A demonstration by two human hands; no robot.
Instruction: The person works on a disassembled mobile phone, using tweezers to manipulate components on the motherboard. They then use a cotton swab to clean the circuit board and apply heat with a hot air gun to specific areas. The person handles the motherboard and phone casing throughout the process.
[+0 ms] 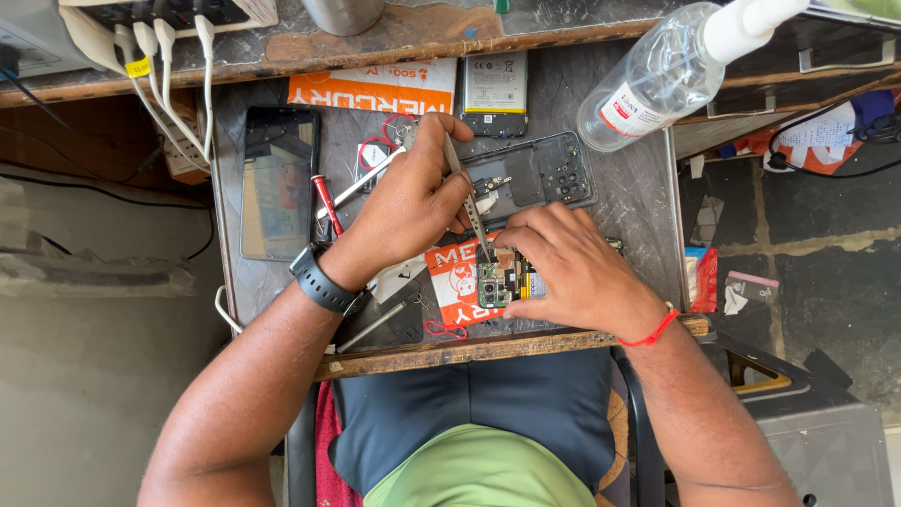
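Gripping tweezers (466, 192), left hand (408, 202), right hand (568, 272) closed on green circuit board (495, 282), orange-and-white packet (453, 282) beneath.

Shiny metal tweezers (466, 192), glossy glass screen (279, 181), clear plastic bottle (663, 75), worn wooden table edge (469, 354).

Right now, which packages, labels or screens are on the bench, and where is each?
Phone screen panel: dark rectangle, flat at bench left.
Orange-and-white printed packet: bench back, above the left hand.
Phone battery: black, white label, right of that packet.
Clear spray bottle: white-and-red label, back right.
Second orange packet: under the circuit board, beside the right hand.
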